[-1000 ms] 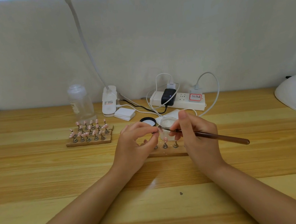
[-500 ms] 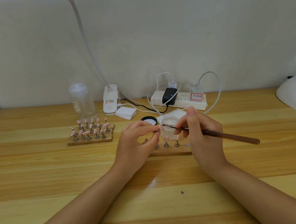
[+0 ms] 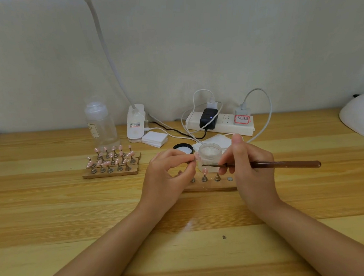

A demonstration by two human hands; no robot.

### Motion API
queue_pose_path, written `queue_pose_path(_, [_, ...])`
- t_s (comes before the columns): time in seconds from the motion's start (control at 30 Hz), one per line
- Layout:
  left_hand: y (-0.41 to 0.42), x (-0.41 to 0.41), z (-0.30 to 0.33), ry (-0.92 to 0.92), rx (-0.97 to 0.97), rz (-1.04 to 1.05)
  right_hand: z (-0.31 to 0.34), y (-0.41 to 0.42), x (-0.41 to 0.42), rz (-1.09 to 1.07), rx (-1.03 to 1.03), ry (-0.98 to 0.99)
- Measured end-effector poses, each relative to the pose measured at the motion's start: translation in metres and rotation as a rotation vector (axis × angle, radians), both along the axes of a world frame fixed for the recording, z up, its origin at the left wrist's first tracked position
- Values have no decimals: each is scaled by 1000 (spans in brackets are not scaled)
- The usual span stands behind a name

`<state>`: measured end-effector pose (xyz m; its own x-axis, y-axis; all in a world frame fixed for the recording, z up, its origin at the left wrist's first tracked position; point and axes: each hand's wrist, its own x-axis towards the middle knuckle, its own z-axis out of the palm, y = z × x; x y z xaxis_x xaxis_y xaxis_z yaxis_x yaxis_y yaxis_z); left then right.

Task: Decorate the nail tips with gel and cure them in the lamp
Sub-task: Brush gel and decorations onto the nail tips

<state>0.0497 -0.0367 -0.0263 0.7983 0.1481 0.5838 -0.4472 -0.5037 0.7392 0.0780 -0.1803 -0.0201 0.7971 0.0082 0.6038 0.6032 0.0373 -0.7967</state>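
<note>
Nail tip (image 3: pixel 197 155) pinched in left hand (image 3: pixel 168 173) fingers, right hand (image 3: pixel 250 172) gripping brush (image 3: pixel 264 165) before seemingly gel-filled jar (image 3: pixel 209 152).

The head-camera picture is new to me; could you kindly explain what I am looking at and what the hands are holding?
There is no machine here: a person wears a camera on the head, looking forward and down at their own two hands over a wooden table.

The left hand pinches a small pink nail tip. The right hand holds a thin brown brush, its point aimed towards that tip.

Just behind the hands stands a small open jar, with its black lid beside it. Below them lies a wooden strip with little metal stands. Further left, a wooden block carries many pink tips on stands. At the back are a clear bottle and a power strip.
</note>
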Motion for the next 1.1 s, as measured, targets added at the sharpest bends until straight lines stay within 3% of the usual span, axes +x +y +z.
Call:
queue_pose_path(0.37, [0, 0, -1, -3, 29, 2, 1, 7, 2, -10, -85, -55])
queue_pose_path(0.7, [1, -1, 0, -15, 11, -3, 1, 1, 3, -37, 4, -33])
queue_pose_path(0.97, [0, 0, 0, -10, 27, -2, 3, 7, 3, -31, -132, -80])
queue_pose_path(1.1, [0, 0, 0, 6, 22, -2, 2, 6, 2, -6, -78, -63])
